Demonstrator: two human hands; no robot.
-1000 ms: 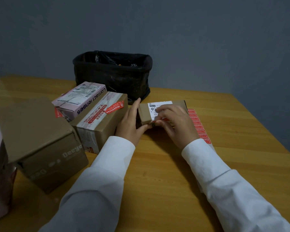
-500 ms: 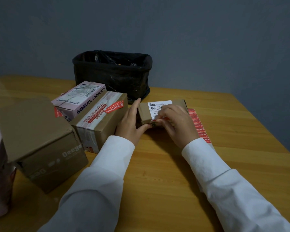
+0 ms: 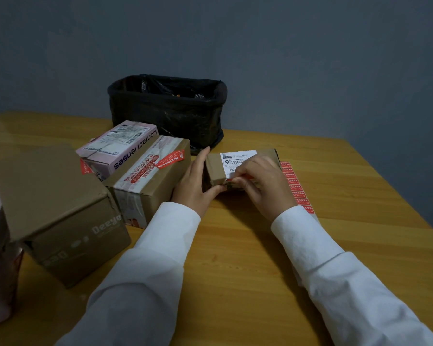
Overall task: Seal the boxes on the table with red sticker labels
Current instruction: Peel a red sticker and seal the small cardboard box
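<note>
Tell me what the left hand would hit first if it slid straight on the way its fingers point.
Probably the black bin: the left hand points away up the table along the small box. Depth is unclear.

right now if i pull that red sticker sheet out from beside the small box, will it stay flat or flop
Probably flop: the red sticker sheet looks paper-thin, lying flat on the table. It should feel very light and may slide easily on the smooth wood. Its near end runs under the right hand and sleeve, so it could catch or bend if pulled now.
</note>
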